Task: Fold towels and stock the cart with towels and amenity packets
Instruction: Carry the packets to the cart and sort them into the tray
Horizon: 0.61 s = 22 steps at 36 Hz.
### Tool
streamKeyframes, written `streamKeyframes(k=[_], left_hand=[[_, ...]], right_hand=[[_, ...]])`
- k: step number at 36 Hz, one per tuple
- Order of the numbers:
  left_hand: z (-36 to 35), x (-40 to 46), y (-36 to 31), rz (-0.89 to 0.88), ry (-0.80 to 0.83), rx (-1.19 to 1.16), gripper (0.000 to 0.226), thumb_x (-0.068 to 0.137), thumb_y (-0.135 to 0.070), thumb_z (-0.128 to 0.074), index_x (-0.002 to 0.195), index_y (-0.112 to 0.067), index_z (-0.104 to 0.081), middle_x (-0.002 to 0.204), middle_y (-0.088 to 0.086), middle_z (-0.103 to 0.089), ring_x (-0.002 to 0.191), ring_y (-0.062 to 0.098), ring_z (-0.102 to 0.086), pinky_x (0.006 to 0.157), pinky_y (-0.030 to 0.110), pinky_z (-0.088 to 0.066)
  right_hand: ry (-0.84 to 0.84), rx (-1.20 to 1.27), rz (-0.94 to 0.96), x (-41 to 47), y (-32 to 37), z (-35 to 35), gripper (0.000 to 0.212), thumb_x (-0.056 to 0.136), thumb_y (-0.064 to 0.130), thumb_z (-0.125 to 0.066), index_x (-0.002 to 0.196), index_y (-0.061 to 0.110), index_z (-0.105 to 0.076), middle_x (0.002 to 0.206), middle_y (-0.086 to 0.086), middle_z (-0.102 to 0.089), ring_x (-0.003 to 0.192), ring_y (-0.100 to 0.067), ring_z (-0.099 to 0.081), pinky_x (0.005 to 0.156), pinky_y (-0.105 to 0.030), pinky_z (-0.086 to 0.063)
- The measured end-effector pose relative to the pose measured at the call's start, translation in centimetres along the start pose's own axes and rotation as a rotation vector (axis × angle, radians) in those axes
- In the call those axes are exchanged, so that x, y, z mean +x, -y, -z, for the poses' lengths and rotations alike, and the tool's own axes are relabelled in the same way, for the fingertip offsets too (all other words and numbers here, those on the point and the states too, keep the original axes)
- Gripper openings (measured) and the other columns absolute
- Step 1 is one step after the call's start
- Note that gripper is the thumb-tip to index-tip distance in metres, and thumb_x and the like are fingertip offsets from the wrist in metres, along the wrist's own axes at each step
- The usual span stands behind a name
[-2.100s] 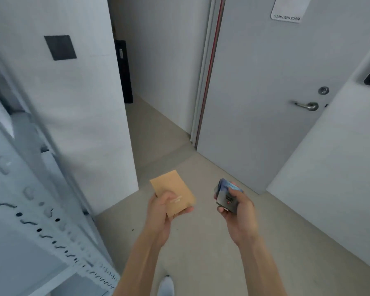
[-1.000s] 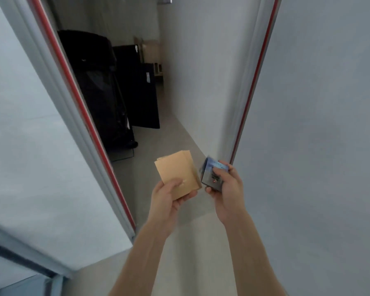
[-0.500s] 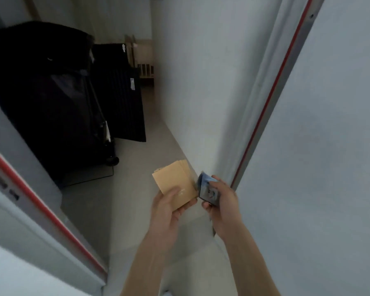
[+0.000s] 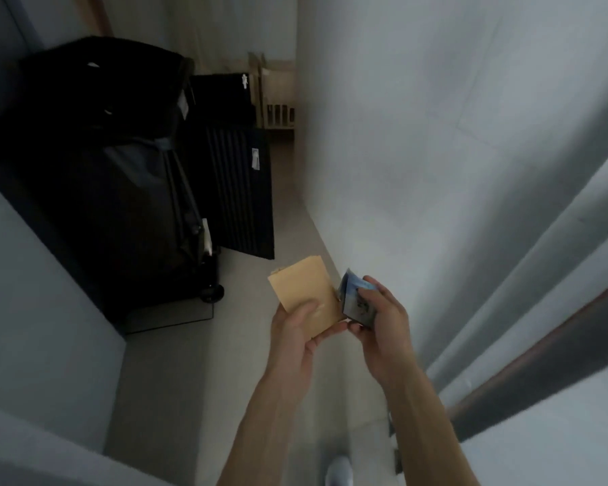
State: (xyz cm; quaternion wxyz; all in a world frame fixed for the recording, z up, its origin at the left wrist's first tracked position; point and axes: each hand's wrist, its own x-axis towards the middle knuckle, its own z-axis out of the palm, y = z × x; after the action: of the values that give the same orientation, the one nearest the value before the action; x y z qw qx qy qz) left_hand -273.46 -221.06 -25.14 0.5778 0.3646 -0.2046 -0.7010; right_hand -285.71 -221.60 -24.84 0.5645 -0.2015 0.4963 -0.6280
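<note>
My left hand (image 4: 297,336) holds a small stack of tan paper packets (image 4: 304,296) with the thumb pressed on top. Right beside it, my right hand (image 4: 383,320) grips a bundle of blue and grey amenity packets (image 4: 357,298), fingers curled round them. The two bundles almost touch in front of my chest. A large black fabric-covered cart (image 4: 95,177) stands to the left in a dim corridor. No towels are in view.
A black slatted panel (image 4: 239,191) leans behind the cart. Cardboard pieces and a wooden rack (image 4: 278,100) sit at the corridor's far end. A white wall (image 4: 418,135) runs along the right, with a door frame (image 4: 541,363) at the lower right. My shoe (image 4: 337,471) shows below.
I have walked through the doorway into the dim corridor; the black cart now looms closer on the left. Both hands keep the same hold on the packets, drawn closer together.
</note>
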Motion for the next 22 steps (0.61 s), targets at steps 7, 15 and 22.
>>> streamKeyframes(k=[7,15,22], left_hand=[[0.1,12.4,-3.7,-0.099,-0.081,0.041,0.029,0.094,0.001,-0.051,0.12,-0.002,-0.063,0.111,0.022,-0.071,0.093,0.033,-0.073,0.069,0.037,-0.06],[-2.1,27.4,-12.2,-0.243,-0.172,0.107,0.026,0.092,-0.001,-0.05,0.112,0.004,-0.065,0.105,0.027,-0.072,0.094,0.041,-0.071,0.068,0.034,-0.06],[-3.4,38.1,-15.2,-0.275,-0.213,0.07,0.039,0.084,-0.01,-0.061,0.119,0.005,-0.059,0.112,0.031,-0.067,0.097,0.046,-0.069,0.074,0.038,-0.061]], right_hand=[[0.148,-0.03,-0.054,13.3,-0.3,-6.9,0.025,0.09,0.012,-0.06,0.115,0.011,-0.064,0.094,-0.012,-0.07,0.08,-0.021,-0.063,0.05,-0.025,-0.047],[0.363,-0.095,-0.09,28.7,3.2,-18.6,0.036,0.094,0.012,-0.053,0.129,0.003,-0.057,0.104,-0.016,-0.062,0.079,-0.019,-0.058,0.046,-0.021,-0.044],[0.396,-0.13,-0.111,39.0,5.6,-23.5,0.028,0.094,0.009,-0.054,0.119,0.017,-0.062,0.097,-0.008,-0.067,0.077,-0.015,-0.062,0.049,-0.021,-0.046]])
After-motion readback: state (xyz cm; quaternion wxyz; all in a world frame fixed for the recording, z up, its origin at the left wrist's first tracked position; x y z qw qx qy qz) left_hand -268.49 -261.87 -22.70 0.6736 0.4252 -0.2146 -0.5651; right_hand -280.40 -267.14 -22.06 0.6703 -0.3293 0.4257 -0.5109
